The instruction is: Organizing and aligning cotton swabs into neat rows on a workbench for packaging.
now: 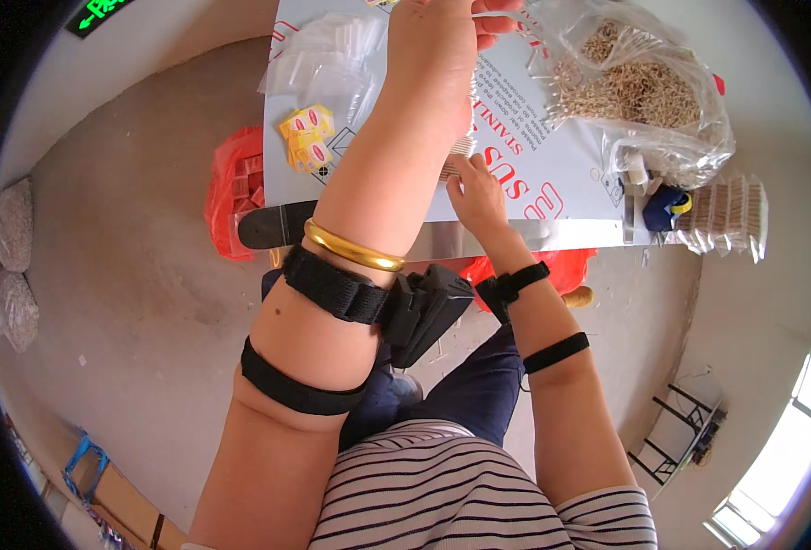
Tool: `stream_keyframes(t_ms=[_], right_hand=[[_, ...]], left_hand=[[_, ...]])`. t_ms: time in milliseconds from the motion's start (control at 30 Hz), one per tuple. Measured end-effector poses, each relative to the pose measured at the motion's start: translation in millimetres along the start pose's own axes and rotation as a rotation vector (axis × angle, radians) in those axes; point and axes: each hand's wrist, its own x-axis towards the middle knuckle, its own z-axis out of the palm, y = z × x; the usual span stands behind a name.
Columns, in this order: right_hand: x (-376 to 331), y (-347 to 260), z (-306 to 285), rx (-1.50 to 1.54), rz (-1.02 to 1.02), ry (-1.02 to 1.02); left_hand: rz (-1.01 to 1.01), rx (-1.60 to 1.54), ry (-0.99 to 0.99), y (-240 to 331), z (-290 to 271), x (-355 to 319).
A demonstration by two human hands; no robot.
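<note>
Two bare hands over a grey printed sheet (552,174). Left hand (442,46): raised near the top edge, fingers closed on a thin pale stick (497,15). Right hand (474,192): lower, fingers pinched on a small row of pale sticks (454,163) at the sheet's near edge. Beyond: clear bag of sticks (644,92), small clear pouches (332,64), yellow labels (306,136), red bag (236,188).
</note>
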Motion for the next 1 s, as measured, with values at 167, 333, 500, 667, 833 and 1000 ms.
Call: stream_keyframes(t_ms=[167,333,500,667,833,1000], right_hand=[[-0.1,1.6,2.4,0.012,-0.007,-0.001],[-2.0,5.6,4.4,0.034,-0.023,0.019],[5.2,-0.3,1.2,0.112,0.02,0.037],[11.4,7.9,2.7,0.059,-0.012,0.049],[14.8,8.8,5.2,0.029,-0.015,0.037],[26.7,10.5,0.0,0.001,-0.022,0.008]], left_hand=[[0.002,0.017,0.013,2.4,1.1,-1.7],[-0.012,0.01,0.014,1.1,3.0,-2.2],[0.001,0.025,0.001,1.4,0.4,-2.8],[-0.011,0.03,0.01,2.7,4.8,-4.7],[0.012,0.029,0.002,0.6,1.3,-2.5],[0.021,0.029,-0.013,-3.1,-1.7,0.5]])
